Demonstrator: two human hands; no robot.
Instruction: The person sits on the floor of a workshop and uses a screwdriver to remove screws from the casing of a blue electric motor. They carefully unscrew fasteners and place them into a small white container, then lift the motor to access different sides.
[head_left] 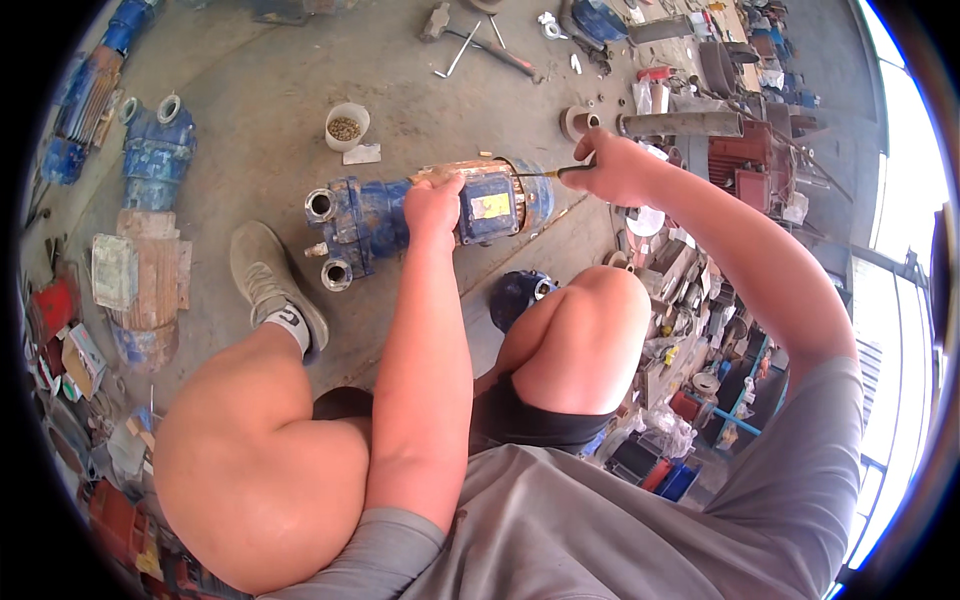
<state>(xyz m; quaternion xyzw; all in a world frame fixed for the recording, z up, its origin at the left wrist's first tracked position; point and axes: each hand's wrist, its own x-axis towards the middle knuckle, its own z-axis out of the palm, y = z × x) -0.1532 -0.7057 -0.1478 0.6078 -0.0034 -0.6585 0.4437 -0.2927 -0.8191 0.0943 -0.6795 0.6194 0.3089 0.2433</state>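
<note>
A blue electric pump motor [375, 218] lies on its side on the floor in front of me. It has rusty cooling fins and a square terminal box [487, 208] with a yellow label. My left hand [433, 208] is closed on the motor's body, just left of that box. From the right, my right hand [618, 168] pinches the dark and yellow handle of a thin screwdriver [572, 174]. Its shaft points left, with the tip at the seam beside the motor's blue end cover [538, 193]. Exactly what the tip touches is too small to make out.
A white bucket [347, 127] of small metal parts stands beyond the pump. Farther off lies a hammer [510, 58]. Another pump motor [150, 240] is at left. Tools and parts crowd the right, near a steel pipe [685, 124]. My shoe [268, 265] is near the pump.
</note>
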